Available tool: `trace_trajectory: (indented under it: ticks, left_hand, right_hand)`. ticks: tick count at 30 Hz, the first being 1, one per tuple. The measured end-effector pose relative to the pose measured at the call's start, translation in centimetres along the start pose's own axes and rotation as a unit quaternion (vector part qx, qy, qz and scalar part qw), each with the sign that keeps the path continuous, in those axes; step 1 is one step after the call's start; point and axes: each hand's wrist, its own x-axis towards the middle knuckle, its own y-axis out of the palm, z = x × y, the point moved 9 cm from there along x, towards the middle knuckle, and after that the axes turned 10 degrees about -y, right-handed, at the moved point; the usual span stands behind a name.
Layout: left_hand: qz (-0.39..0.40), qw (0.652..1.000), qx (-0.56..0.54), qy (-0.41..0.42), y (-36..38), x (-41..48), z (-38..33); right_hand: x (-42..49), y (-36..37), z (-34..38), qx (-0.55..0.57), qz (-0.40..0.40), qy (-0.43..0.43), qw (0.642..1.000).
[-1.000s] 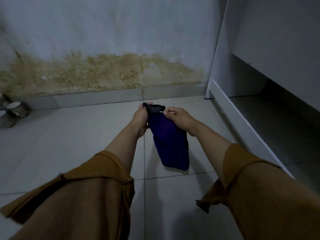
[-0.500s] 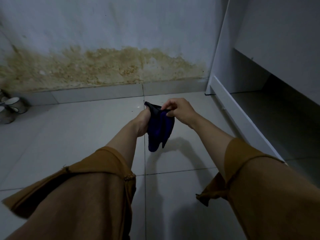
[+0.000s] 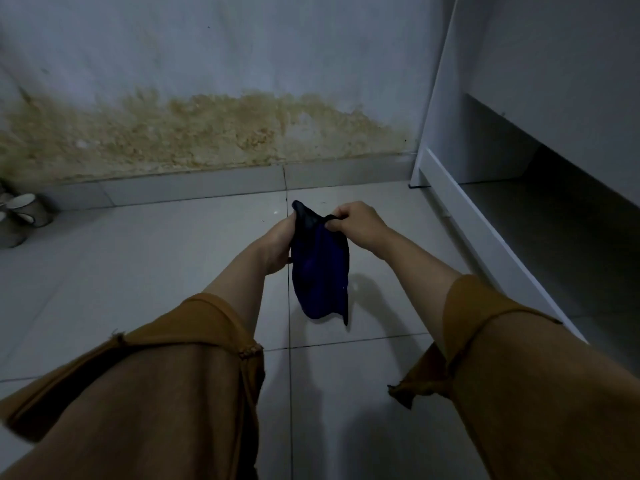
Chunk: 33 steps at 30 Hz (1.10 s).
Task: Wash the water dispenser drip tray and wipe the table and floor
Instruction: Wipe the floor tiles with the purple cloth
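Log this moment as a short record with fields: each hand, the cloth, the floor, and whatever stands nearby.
left hand: grips the top of the blue cloth from its left side
right hand: pinches the same top edge from the right
blue cloth: bunched at the top, hangs down between the hands
floor: pale tiles; the cloth's shadow falls on it
wall: white, with a yellow-brown stain along its foot
cups: far left, by the wall
cabinet: white, on the right, with an open low shelf
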Motion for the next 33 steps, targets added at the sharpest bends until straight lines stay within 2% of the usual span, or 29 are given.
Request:
trace_trajectory:
  ticks: [3, 6, 10, 13, 18, 24, 25, 29, 33]
  left_hand:
    - [-0.054, 0.998, 0.035, -0.029, -0.7, 0.0, 0.2]
    - [-0.087, 0.994, -0.009, -0.063, -1.3, 0.0, 1.2]
    - [-0.029, 0.987, -0.147, -0.058, -0.9, 0.6, 1.2]
    - [0.017, 0.989, -0.145, -0.007, -0.1, 0.7, -0.4]
    - [-0.118, 0.988, -0.07, 0.073, -2.6, 0.7, -0.9]
    - [-0.277, 0.959, -0.007, 0.058, -6.0, -0.3, -0.7]
    - [-0.282, 0.959, -0.005, 0.042, -6.2, -0.4, -0.4]
    - [-0.149, 0.981, -0.117, -0.042, -3.7, 0.4, 1.1]
    - [-0.139, 0.981, -0.134, 0.025, -3.5, 0.7, -0.8]
  right_hand:
    - [0.1, -0.7, 0.2, 0.031, -0.056, 0.0, 0.998]
    - [0.2, -0.6, 0.6, 0.056, -0.09, 0.003, 0.994]
    - [0.2, -0.8, 0.5, 0.102, -0.117, 0.018, 0.988]
    - [0.1, -1.4, 0.4, 0.115, -0.134, 0.021, 0.984]
    - [-0.4, -3.2, -1.0, 0.106, -0.17, 0.039, 0.979]
    - [-1.0, -2.9, -2.6, 0.078, -0.125, 0.053, 0.988]
    - [-0.9, -2.8, -2.8, 0.078, -0.115, 0.054, 0.989]
    - [-0.5, -2.5, -3.0, 0.061, -0.123, 0.051, 0.989]
    - [-0.4, -2.5, -2.8, 0.091, -0.126, 0.051, 0.986]
